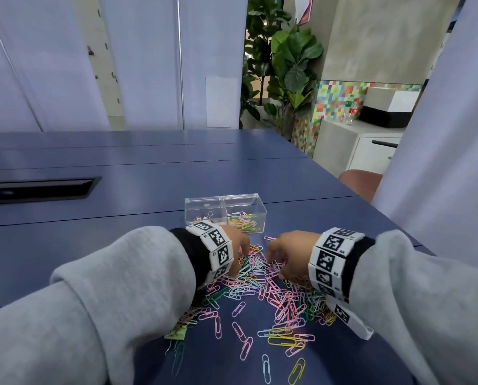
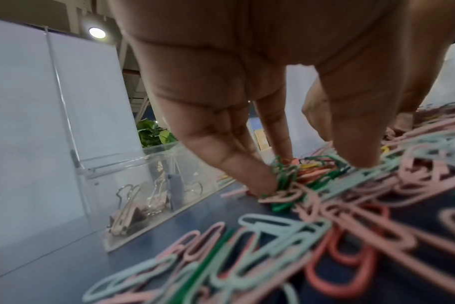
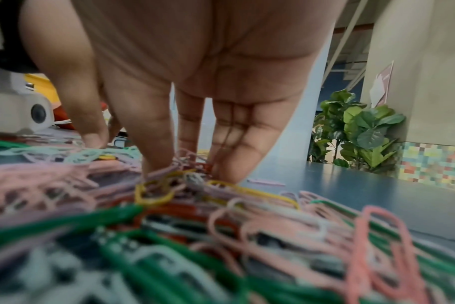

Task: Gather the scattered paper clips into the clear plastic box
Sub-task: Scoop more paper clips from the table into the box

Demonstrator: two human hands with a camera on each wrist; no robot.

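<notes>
Your dark blue table (image 1: 148, 190) fills most of the head view, with a black recessed slot (image 1: 37, 187) set into it at far left. The heap of coloured paper clips (image 1: 271, 295) lies scattered on the near part of the table, spreading between and below your wrists. Just beyond the heap stands the clear plastic box (image 1: 225, 215), open-topped and split into two compartments: the right one holds a layer of coloured clips, the left one a few binder clips (image 2: 127, 214). Your left hand (image 1: 239, 245) is down on the far left edge of the heap, fingers (image 2: 252, 176) straight and spread, tips pressed into the clips. Your right hand (image 1: 290, 254) is opposite it, fingers (image 3: 156, 144) likewise extended, tips dug into the pile. Neither hand pinches a clip.
</notes>
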